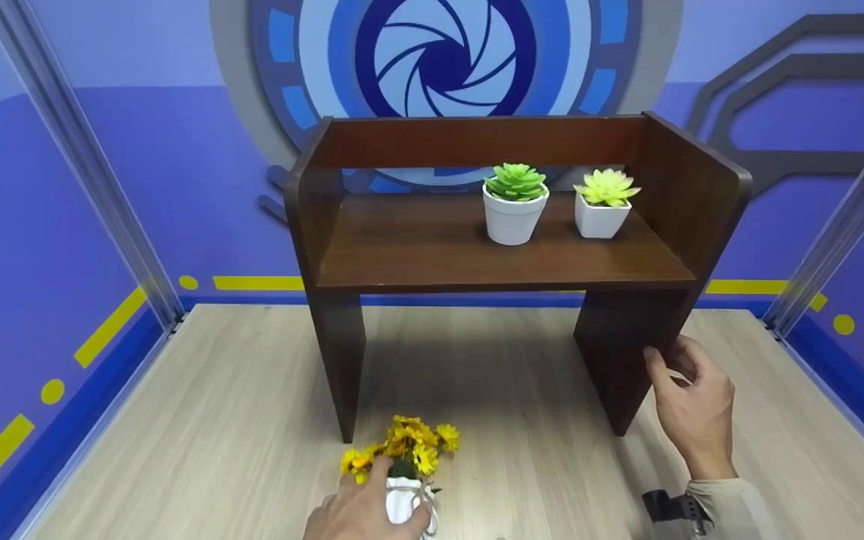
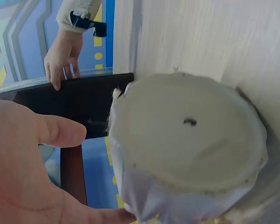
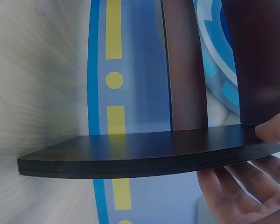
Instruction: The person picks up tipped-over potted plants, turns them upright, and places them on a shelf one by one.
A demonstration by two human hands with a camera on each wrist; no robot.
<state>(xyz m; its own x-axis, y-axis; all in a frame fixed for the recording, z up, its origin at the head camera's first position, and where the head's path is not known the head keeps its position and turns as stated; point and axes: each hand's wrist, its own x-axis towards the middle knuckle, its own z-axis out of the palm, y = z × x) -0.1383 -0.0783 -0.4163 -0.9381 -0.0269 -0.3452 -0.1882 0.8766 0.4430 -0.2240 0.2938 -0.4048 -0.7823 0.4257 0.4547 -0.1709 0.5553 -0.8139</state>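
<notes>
A small white vase [image 1: 402, 501] of yellow flowers [image 1: 411, 442], twine tied round it, is at the front of the table. My left hand [image 1: 372, 506] holds it, thumb on one side and fingers on the other. In the left wrist view the vase's round base [image 2: 191, 135] faces the camera, so the vase is tilted. My right hand [image 1: 698, 405] grips the front edge of the right side panel of a dark brown wooden shelf [image 1: 432, 259]. In the right wrist view the thumb lies on one face of that panel [image 3: 130, 156], the other fingers on the opposite face.
On the shelf board stand a green succulent in a round white pot [image 1: 513, 217] and a yellow-green one in a square white pot [image 1: 601, 217]. The shelf stands on a pale wooden table [image 1: 214, 420]. Blue printed walls [image 1: 132, 165] and metal posts [image 1: 94, 165] enclose it.
</notes>
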